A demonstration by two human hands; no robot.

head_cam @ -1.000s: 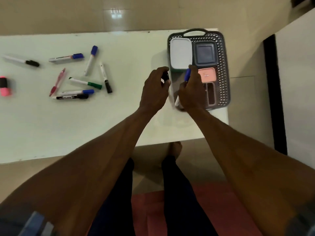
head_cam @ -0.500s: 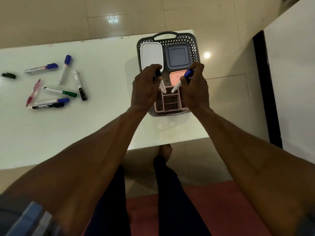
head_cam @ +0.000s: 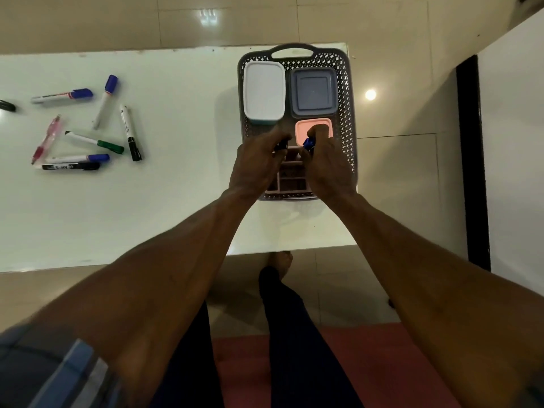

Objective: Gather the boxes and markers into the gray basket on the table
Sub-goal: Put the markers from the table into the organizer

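Both hands have sunk lower into the gray basket since half a second ago, and the white marker barrels that showed then are now hidden behind the fingers. Left hand curls around a black-capped marker, only its dark end visible above the knuckles. Right hand grips a blue-capped marker, cap pointing up and away from the person. Each marker is held over a pink divided organizer that sits in the near half of the basket; whether either marker touches the organizer cannot be told.

Three lidded boxes lie in the far half of the basket: a white box at left, a gray-blue box beside it at right, and a small pink box just in front of the gray-blue one, partly covered by the right hand's fingers. Basket stands at the right end of the white worktop, its handle on the far side.

Well apart, at the left end of the worktop, loose markers are scattered: two blue-capped ones side by side at the far edge of the group, a black-capped one, a green-capped one, a pink pen, and a blue-capped marker lying just beside an all-black marker. Another dark marker is cut off by the left edge of the head view.
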